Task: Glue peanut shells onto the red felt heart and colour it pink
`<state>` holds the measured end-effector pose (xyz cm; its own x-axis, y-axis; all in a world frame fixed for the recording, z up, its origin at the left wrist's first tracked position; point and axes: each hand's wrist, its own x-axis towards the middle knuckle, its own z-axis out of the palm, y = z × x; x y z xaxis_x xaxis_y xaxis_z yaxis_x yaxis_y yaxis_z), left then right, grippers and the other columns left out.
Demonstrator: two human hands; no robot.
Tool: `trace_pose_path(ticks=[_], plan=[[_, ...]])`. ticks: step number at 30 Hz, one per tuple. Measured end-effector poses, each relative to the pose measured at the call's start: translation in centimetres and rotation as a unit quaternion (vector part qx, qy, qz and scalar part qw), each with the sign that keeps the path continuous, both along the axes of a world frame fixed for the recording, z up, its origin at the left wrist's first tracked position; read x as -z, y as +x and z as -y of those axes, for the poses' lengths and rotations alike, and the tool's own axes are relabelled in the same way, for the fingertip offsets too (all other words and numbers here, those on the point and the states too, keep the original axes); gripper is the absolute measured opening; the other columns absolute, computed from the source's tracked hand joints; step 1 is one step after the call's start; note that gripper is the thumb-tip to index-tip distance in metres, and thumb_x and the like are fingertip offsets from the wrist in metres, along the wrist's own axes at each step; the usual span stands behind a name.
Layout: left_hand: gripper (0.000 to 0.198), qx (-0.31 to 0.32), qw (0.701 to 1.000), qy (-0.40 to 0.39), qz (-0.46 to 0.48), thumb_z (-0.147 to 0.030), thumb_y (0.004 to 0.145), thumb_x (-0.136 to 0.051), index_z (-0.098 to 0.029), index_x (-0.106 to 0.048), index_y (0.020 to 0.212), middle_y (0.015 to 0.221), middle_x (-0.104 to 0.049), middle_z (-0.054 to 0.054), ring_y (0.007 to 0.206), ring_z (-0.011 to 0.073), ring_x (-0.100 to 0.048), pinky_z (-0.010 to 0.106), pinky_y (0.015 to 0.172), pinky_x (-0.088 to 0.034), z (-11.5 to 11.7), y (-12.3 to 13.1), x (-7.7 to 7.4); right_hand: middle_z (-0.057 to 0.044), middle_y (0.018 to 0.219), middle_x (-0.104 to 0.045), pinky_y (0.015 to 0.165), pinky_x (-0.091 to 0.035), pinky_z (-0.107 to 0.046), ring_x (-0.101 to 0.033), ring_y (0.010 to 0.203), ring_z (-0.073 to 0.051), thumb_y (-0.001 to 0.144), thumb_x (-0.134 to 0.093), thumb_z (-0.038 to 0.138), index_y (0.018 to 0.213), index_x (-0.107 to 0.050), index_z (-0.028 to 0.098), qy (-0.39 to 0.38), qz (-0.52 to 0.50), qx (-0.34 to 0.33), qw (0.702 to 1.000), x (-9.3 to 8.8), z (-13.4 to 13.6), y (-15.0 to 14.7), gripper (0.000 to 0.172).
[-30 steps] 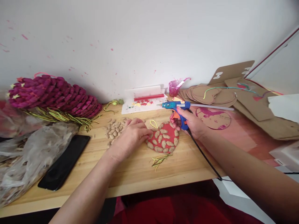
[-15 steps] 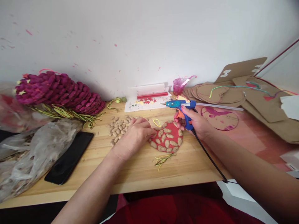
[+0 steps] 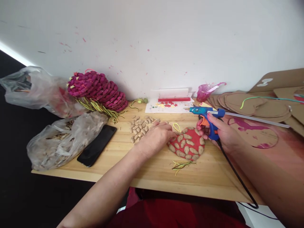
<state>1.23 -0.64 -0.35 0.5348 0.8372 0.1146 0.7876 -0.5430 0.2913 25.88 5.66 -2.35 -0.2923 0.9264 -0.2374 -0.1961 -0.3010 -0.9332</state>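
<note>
My left hand (image 3: 160, 136) is closed, its fingertips pinched on a mostly covered peanut at the upper left edge of a red heart-shaped piece (image 3: 193, 142). Unshelled peanuts line this heart's rim and lie across its face. A yellow loop (image 3: 177, 127) sticks out at its top, and a yellow and dark string tassel (image 3: 181, 165) at its bottom. In my right hand (image 3: 219, 128) is a blue glue gun (image 3: 206, 111) with an orange trigger, held above the heart's right side. Its nozzle points left, and a long glue stick (image 3: 256, 119) extends from its back.
Loose peanuts (image 3: 140, 126) lie left of the heart. Further left are a black phone (image 3: 97, 145), a plastic bag of peanuts (image 3: 64, 142) and a magenta peanut stack (image 3: 99, 90). Star cutouts (image 3: 168, 104), a pink-stained cup (image 3: 204, 92) and cardboard shapes (image 3: 251, 104) stand along the wall. The gun's cord (image 3: 237, 177) crosses the table edge.
The view has turned left, so everything appears further right and more of the left bags shows. My left fingers stay at the heart's edge, and the glue gun is still in my right hand.
</note>
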Motion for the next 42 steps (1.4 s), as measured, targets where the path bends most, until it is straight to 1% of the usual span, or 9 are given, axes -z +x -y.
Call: trace_pose_path(ticks=[7, 12, 16, 22, 26, 32, 35, 38, 42], plan=[[0.017, -0.012, 1.0, -0.01, 0.013, -0.021, 0.097, -0.06, -0.025, -0.076, 0.095, 0.097, -0.071, 0.002, 0.101, 0.0218, -0.063, 0.045, 0.101, -0.037, -0.1, -0.1, 0.4, -0.006, 0.066, -0.066, 0.039, -0.046, -0.018, -0.061, 0.051, -0.012, 0.076, -0.077, 0.058, 0.074, -0.066, 0.015, -0.004, -0.013, -0.003, 1.0, -0.1, 0.1, 0.1, 0.044], [0.018, 0.026, 0.998, -0.015, 0.061, -0.018, 0.096, -0.06, -0.025, -0.076, 0.102, 0.098, -0.072, 0.002, 0.095, 0.0199, -0.064, 0.037, 0.09, -0.046, -0.6, -1.1, 0.8, -0.006, 0.069, -0.068, 0.042, -0.048, -0.019, -0.064, 0.054, -0.014, 0.079, -0.075, 0.06, 0.079, -0.069, 0.015, 0.013, -0.016, 0.006, 1.0, 0.3, -0.2, 0.5, 0.045], [0.025, 0.012, 0.994, -0.022, 0.11, -0.017, 0.095, -0.06, -0.024, -0.072, 0.116, 0.1, -0.073, 0.003, 0.095, 0.0192, -0.064, 0.035, 0.088, -0.05, -0.7, -2.0, 0.9, -0.005, 0.067, -0.068, 0.044, -0.049, -0.019, -0.067, 0.054, -0.014, 0.074, -0.076, 0.066, 0.076, -0.069, 0.014, 0.035, 0.002, 0.044, 0.998, 0.1, -0.2, 0.8, 0.052], [0.05, -0.018, 0.993, -0.03, 0.112, -0.021, 0.087, -0.071, -0.023, -0.06, 0.136, 0.126, -0.068, 0.011, 0.118, 0.0276, -0.06, 0.048, 0.103, -0.048, -0.1, -2.6, 1.2, -0.006, 0.072, -0.071, 0.059, -0.059, -0.023, -0.072, 0.063, -0.017, 0.078, -0.073, 0.065, 0.081, -0.069, 0.016, 0.027, 0.026, 0.05, 0.998, -0.9, 0.7, 1.0, 0.049], [0.06, -0.01, 0.995, -0.042, 0.093, -0.023, 0.086, -0.072, -0.025, -0.053, 0.143, 0.124, -0.069, 0.011, 0.116, 0.0295, -0.06, 0.054, 0.105, -0.045, 0.0, -2.5, 1.3, -0.007, 0.072, -0.073, 0.065, -0.061, -0.027, -0.074, 0.065, -0.019, 0.081, -0.072, 0.062, 0.08, -0.068, 0.016, 0.001, 0.015, 0.034, 0.999, -1.3, 1.1, 1.1, 0.046], [0.068, -0.013, 0.993, -0.074, 0.09, -0.033, 0.086, -0.075, -0.024, -0.047, 0.147, 0.12, -0.071, 0.01, 0.11, 0.0284, -0.062, 0.054, 0.101, -0.045, 0.5, -1.9, 1.3, -0.008, 0.069, -0.072, 0.069, -0.062, -0.028, -0.074, 0.065, -0.019, 0.085, -0.069, 0.059, 0.074, -0.068, 0.016, -0.025, -0.004, 0.014, 1.0, -1.6, 0.9, 1.2, 0.044], [0.073, 0.006, 0.991, -0.085, 0.105, -0.038, 0.084, -0.077, -0.026, -0.046, 0.148, 0.117, -0.073, 0.009, 0.109, 0.0261, -0.063, 0.05, 0.102, -0.044, 0.8, -2.0, 1.2, -0.007, 0.069, -0.072, 0.07, -0.062, -0.03, -0.074, 0.063, -0.019, 0.087, -0.068, 0.056, 0.074, -0.069, 0.016, -0.038, -0.002, 0.016, 0.999, -1.9, 0.9, 1.0, 0.042], [0.068, 0.016, 0.981, -0.121, 0.148, -0.034, 0.086, -0.075, -0.025, -0.048, 0.147, 0.105, -0.076, 0.005, 0.097, 0.0208, -0.068, 0.038, 0.093, -0.048, 0.7, -2.3, 0.7, -0.006, 0.068, -0.071, 0.067, -0.062, -0.031, -0.072, 0.062, -0.019, 0.086, -0.07, 0.053, 0.075, -0.068, 0.018, -0.051, -0.007, 0.023, 0.998, -2.1, 1.0, 0.8, 0.037], [0.045, -0.077, 0.977, -0.059, 0.192, -0.032, 0.087, -0.073, -0.021, -0.066, 0.13, 0.09, -0.077, 0.002, 0.081, 0.0164, -0.067, 0.031, 0.082, -0.049, 0.3, -3.0, -0.3, -0.007, 0.068, -0.07, 0.067, -0.062, -0.031, -0.071, 0.065, -0.019, 0.089, -0.069, 0.047, 0.078, -0.068, 0.017, -0.032, -0.022, 0.044, 0.998, -2.3, 1.3, 0.5, 0.032]])
